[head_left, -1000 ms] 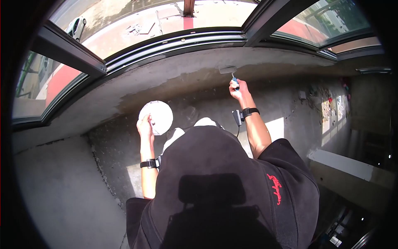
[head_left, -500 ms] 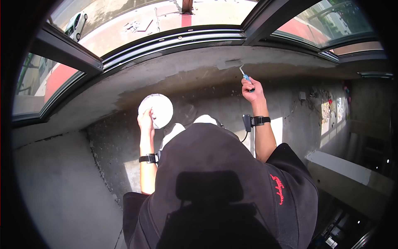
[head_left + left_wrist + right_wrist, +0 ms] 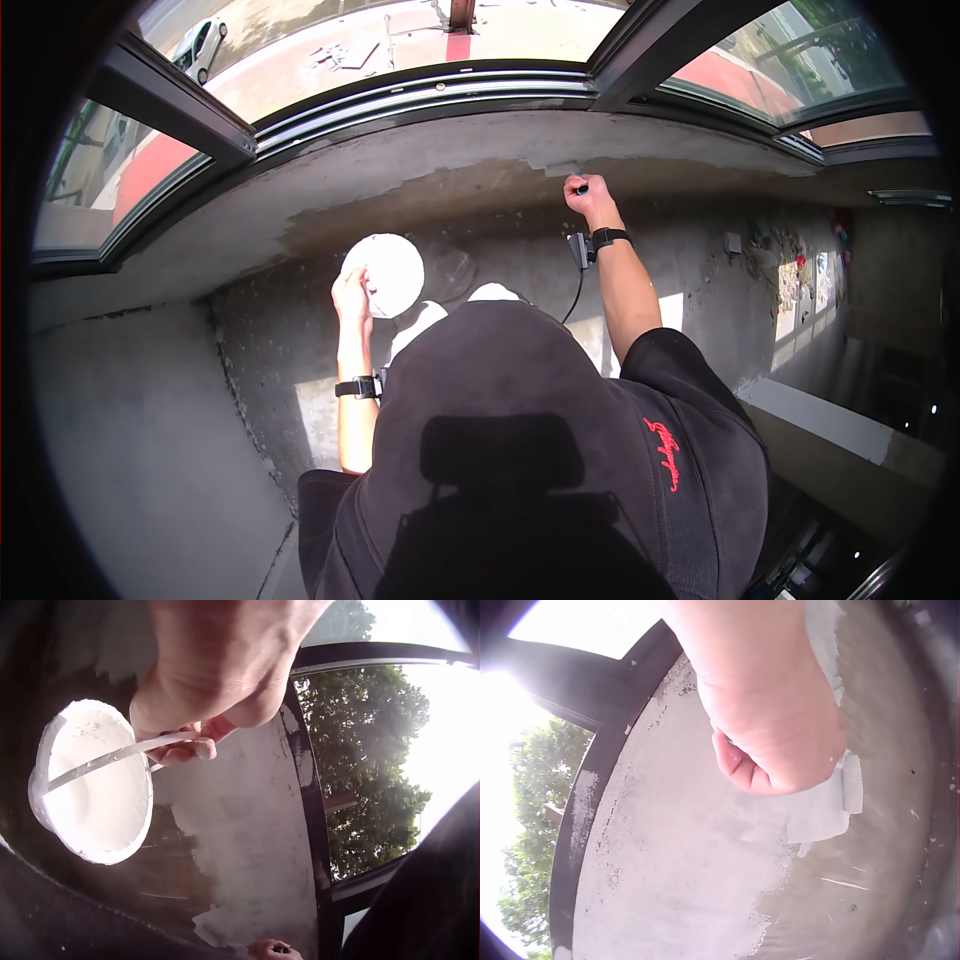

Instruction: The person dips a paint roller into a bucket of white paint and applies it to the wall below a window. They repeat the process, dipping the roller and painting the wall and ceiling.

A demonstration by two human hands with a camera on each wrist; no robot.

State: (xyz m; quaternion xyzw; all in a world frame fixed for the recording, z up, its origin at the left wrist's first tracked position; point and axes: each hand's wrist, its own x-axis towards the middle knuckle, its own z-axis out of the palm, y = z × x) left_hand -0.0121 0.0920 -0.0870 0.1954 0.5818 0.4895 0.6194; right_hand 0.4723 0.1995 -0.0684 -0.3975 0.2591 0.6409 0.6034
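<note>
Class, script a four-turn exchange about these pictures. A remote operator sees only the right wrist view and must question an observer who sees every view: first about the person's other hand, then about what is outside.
Operator: My view shows the right hand and a roller at the wall. What is the other hand doing?
Observer: The left hand holds the handle of a white bucket.
Operator: I see a tree outside. Is anything else out there?
Observer: Yes, the head view shows a white car beyond the dark window frame.
</note>
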